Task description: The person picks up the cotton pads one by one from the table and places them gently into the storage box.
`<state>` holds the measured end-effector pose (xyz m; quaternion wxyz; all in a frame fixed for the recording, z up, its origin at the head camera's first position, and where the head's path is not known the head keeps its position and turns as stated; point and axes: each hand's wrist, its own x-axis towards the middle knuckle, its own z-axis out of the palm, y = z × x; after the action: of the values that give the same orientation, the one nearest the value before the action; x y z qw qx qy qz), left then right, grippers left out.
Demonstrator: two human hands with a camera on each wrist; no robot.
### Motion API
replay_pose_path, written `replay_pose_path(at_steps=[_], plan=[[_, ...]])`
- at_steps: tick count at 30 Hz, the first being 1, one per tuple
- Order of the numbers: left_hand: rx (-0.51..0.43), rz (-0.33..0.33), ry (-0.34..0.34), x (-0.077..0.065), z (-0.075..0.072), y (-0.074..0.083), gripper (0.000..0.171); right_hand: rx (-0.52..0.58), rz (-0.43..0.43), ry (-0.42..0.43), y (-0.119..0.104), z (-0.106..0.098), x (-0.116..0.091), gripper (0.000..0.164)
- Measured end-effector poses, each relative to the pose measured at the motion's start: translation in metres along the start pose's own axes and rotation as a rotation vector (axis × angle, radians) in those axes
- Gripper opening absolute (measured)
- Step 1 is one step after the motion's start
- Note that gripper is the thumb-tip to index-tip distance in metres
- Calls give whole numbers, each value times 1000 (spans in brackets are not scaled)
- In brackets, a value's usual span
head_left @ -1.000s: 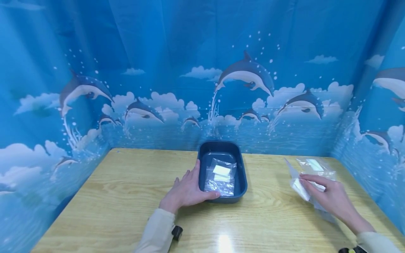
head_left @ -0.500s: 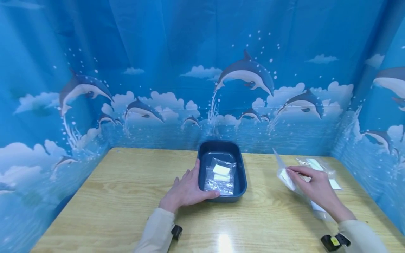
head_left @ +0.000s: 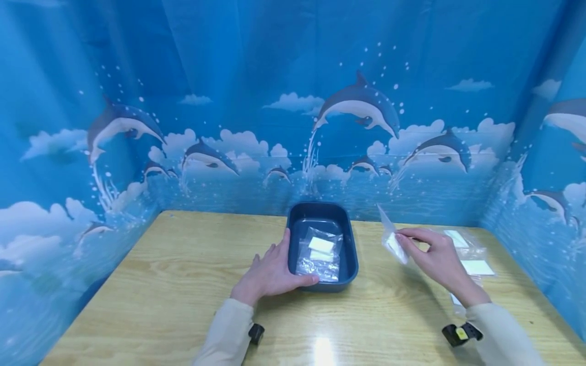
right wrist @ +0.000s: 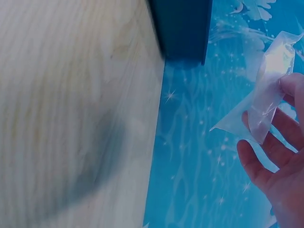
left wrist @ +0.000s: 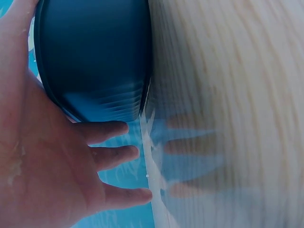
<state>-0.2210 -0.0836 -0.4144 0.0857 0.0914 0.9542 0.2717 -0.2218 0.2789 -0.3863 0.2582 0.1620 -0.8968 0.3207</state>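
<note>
A dark blue rectangular bin (head_left: 322,287) stands near the middle of the table, with clear plastic bags holding white pieces (head_left: 320,245) lying inside. My left hand (head_left: 270,277) rests against its left side, fingers spread and thumb over the near rim; the left wrist view shows the palm beside the bin's wall (left wrist: 95,57). To the right, my right hand (head_left: 435,256) pinches another clear plastic bag (head_left: 394,244) with a white piece in it, held above the table. In the right wrist view that bag (right wrist: 273,90) is between thumb and fingers, its corner hanging free.
Several more clear bags with white pieces (head_left: 477,267) lie on the wooden table (head_left: 174,295) at the right, partly behind my right forearm. A blue dolphin-print curtain (head_left: 256,101) closes off the back and sides.
My right hand has moved left toward the bin, carrying the plastic bag away from those on the table. The left hand and the bin have stayed in place.
</note>
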Motion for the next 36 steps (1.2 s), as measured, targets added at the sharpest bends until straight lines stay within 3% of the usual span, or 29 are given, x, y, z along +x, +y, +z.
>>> replay_pose_path(at_steps=[30,36], plan=[[14,17,5,1,1,-2,137,35,-337,-63,-41,54,33,18],[18,17,2,2,2,-1,137,53,-337,-107,-52,65,37,17]])
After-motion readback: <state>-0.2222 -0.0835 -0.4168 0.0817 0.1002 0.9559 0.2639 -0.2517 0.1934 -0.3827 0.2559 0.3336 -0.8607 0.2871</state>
